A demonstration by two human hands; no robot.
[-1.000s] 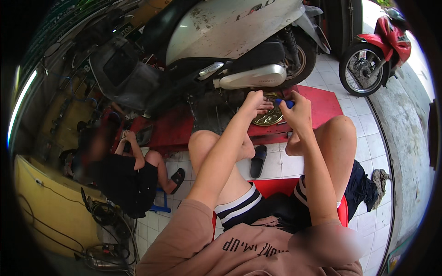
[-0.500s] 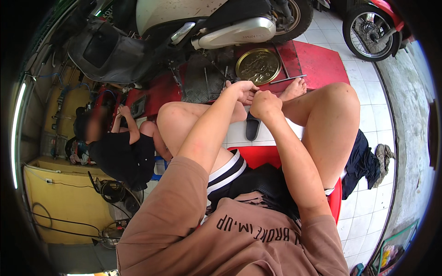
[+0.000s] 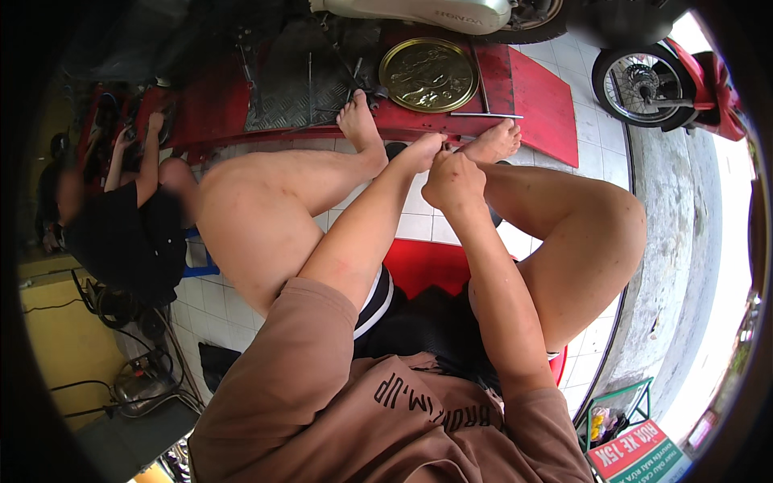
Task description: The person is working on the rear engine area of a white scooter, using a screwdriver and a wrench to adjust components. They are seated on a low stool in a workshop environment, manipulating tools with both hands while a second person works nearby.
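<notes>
My left hand (image 3: 423, 153) is closed, its fingertips drawn together just above the tile floor by the red platform. Right beside it, my right hand (image 3: 455, 182) is curled with thumb and forefinger pinched. The two hands almost meet at the fingertips. Whatever small thing they may hold is too small to make out. Beyond them, a round gold-coloured tray (image 3: 386, 90) with a shiny, uneven surface lies on the platform. A T-handled wrench (image 3: 485, 88) rests to the tray's right, its crossbar close to my right foot (image 3: 493, 143).
The red platform (image 3: 543, 105) bears a dark tread plate (image 3: 282, 97) and several metal tools. A silver-cased motorbike (image 3: 419, 12) stands above it. At left a person in black (image 3: 125, 233) crouches. A red motorbike (image 3: 644, 84) stands far right; a red stool (image 3: 423, 262) is beneath me.
My view has shifted, moving the platform and tray up and left in the picture. My left hand's fingers, looser before, are now drawn together. My left foot now shows at the platform's edge.
</notes>
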